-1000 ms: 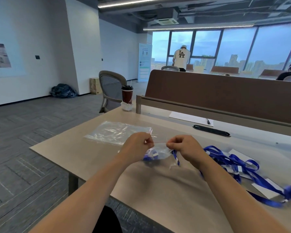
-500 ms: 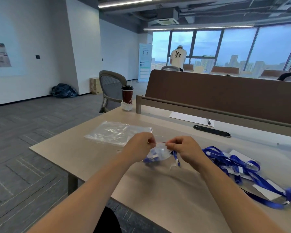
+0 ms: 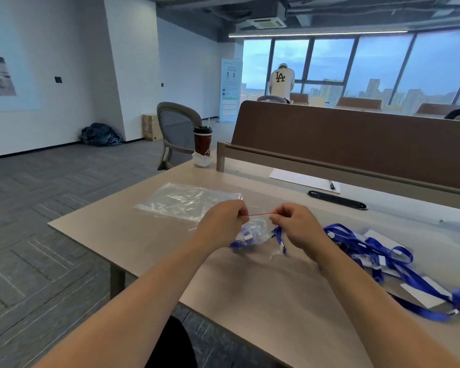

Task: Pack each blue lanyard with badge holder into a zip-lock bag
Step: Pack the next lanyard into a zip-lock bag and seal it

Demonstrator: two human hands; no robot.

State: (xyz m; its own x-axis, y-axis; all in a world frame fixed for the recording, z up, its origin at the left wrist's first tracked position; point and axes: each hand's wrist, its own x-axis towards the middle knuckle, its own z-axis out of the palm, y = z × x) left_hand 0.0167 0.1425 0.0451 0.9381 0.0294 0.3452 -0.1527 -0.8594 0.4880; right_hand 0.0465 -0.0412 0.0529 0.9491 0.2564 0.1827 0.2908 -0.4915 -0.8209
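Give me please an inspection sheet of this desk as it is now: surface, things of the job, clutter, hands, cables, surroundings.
Surface: beige desk, brown divider behind it.
Job's things: zip-lock bag holding a blue lanyard, held up by its top edge; stack of empty bags flat on the left; loose lanyards with badge holders heaped on the right.
Clutter: lidded cup; paper sheet with pen; black oval slot.
Hands: left hand and right hand each pinch the bag's red-lined top edge.
Cables: nothing seen.
Surroundings: grey chair; dark bundle on the floor; a person at the windows.
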